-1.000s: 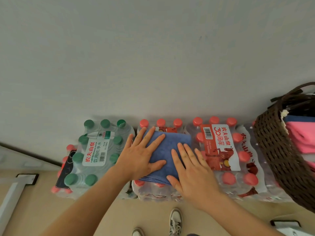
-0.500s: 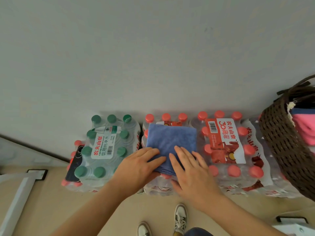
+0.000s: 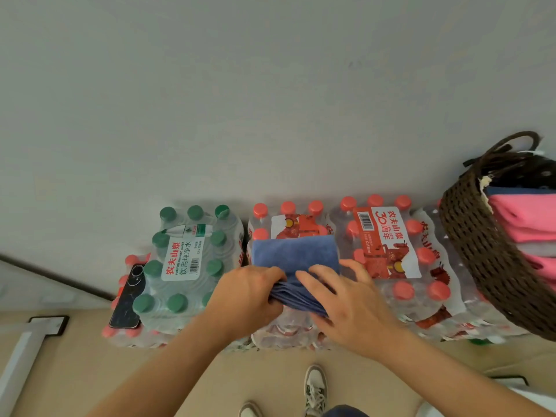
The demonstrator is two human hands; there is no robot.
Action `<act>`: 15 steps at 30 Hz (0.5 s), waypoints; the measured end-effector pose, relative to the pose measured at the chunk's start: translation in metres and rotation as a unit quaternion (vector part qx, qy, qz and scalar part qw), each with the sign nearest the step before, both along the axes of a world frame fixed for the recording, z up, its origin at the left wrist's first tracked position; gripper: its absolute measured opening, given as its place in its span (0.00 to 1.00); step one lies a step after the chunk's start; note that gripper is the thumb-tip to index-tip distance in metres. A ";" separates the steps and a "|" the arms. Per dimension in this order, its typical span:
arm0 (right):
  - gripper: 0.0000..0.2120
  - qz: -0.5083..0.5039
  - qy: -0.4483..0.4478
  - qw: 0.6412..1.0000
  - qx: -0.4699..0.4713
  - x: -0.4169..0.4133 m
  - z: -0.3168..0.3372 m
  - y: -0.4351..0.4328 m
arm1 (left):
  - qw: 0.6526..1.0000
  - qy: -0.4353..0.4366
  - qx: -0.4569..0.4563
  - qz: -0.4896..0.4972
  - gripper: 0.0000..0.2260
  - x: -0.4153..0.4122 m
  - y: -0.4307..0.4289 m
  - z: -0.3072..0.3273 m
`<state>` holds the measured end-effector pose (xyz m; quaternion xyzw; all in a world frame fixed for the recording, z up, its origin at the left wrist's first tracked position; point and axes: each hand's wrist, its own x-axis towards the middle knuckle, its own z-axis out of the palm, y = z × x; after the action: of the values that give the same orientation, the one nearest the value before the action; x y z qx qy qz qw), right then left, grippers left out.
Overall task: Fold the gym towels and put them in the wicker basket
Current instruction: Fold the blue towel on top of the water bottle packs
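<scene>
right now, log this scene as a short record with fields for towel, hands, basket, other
towel: blue towel, folded, on a red-capped water pack
hands: left hand and right hand both grip the towel's near edge
basket: wicker basket at right, pink towels inside
other: phone left of the green-capped pack

You are facing shrink-wrapped packs of clear plastic bottles standing in a row on the beige floor [image 3: 75, 371] | middle red-capped pack [image 3: 288, 219] is carrying the folded blue cloth towel [image 3: 296, 254] | low red-capped pack [image 3: 120, 334] at your left, beside the green-capped pack [image 3: 186, 260], is holding a black smartphone [image 3: 128, 296] | dark brown wicker basket [image 3: 481, 251] is sitting on the rightmost packs
</scene>
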<state>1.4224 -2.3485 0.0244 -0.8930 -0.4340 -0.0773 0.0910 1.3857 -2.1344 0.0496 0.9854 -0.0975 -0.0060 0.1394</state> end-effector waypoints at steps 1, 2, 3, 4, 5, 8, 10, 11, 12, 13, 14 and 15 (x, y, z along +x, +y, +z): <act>0.26 -0.003 -0.015 1.000 0.005 -0.005 -0.001 -0.001 | 1.000 0.003 -0.001 -0.003 0.08 -0.007 0.000 -0.001; 0.26 -0.009 -0.028 0.999 0.012 -0.012 -0.004 0.000 | 1.000 0.009 -0.002 -0.003 0.08 -0.013 -0.001 -0.002; 0.25 -0.015 -0.040 0.999 0.021 -0.017 -0.007 0.001 | 1.000 0.013 -0.004 -0.001 0.09 -0.017 -0.002 -0.003; 0.23 -0.018 -0.053 0.998 0.031 -0.020 -0.010 0.004 | 1.000 0.014 -0.006 0.002 0.10 -0.019 -0.003 -0.003; 0.20 -0.016 -0.065 0.997 0.040 -0.020 -0.009 0.006 | 1.000 0.008 -0.001 0.000 0.11 -0.020 -0.005 -0.003; 0.13 -0.017 -0.032 0.998 0.054 -0.005 0.001 0.010 | 0.998 -0.013 0.056 -0.036 0.20 -0.023 -0.009 -0.006; 0.14 -0.032 0.056 0.998 0.024 0.009 0.015 0.011 | 0.996 -0.022 0.081 -0.042 0.22 -0.024 -0.010 -0.011; 0.16 -0.035 0.105 0.994 0.003 0.015 0.021 0.011 | 0.996 -0.030 0.077 -0.033 0.20 -0.024 -0.010 -0.012; 0.16 -0.033 0.146 0.989 -0.011 0.020 0.026 0.010 | 0.997 -0.031 0.063 -0.014 0.19 -0.025 -0.010 -0.012; 0.14 -0.031 0.188 0.982 -0.015 0.025 0.030 0.008 | 0.999 -0.027 0.039 0.007 0.19 -0.024 -0.009 -0.010; 0.11 -0.029 0.224 0.974 -0.007 0.029 0.033 0.007 | 0.999 -0.018 0.006 0.029 0.18 -0.024 -0.008 -0.007; 0.08 -0.029 0.253 0.967 0.005 0.034 0.036 0.007 | 0.998 -0.009 -0.033 0.047 0.17 -0.022 -0.006 -0.003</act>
<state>1.4563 -2.3414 0.0607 -0.8953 -0.3703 0.1462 0.2000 1.3634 -2.1402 0.0462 0.9838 -0.0528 0.0122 0.1711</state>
